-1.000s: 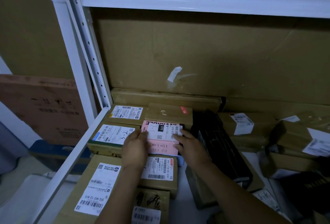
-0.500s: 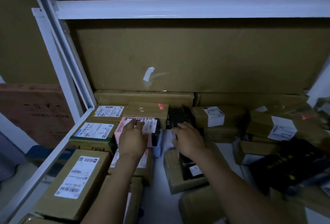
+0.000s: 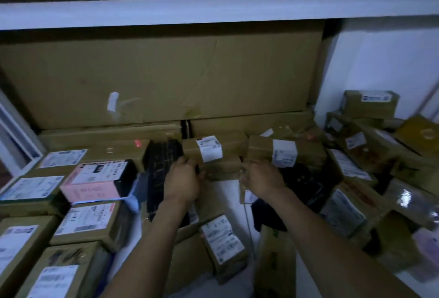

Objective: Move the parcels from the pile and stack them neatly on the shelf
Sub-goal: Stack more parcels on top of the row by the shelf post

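The white shelf board [image 3: 229,199] lay dim under a crowd of parcels. Nearest you, on the left, square brown cartons [image 3: 88,223] with white labels sat in tidy rows, a smooth pink box [image 3: 93,187] among them. On the right a loose jumble [image 3: 351,205] waited, so much seemed left to do. Your left hand [image 3: 183,179] and right hand [image 3: 263,179] curled their fingers round the ends of a matte cardboard box [image 3: 221,169] mid-shelf, beside a black parcel [image 3: 161,167]. Behind stood a creased flat carton [image 3: 154,79].

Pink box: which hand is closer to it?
Left. The left hand is right of the pink box, by the black parcel; the right hand is farther right, beyond the brown box.
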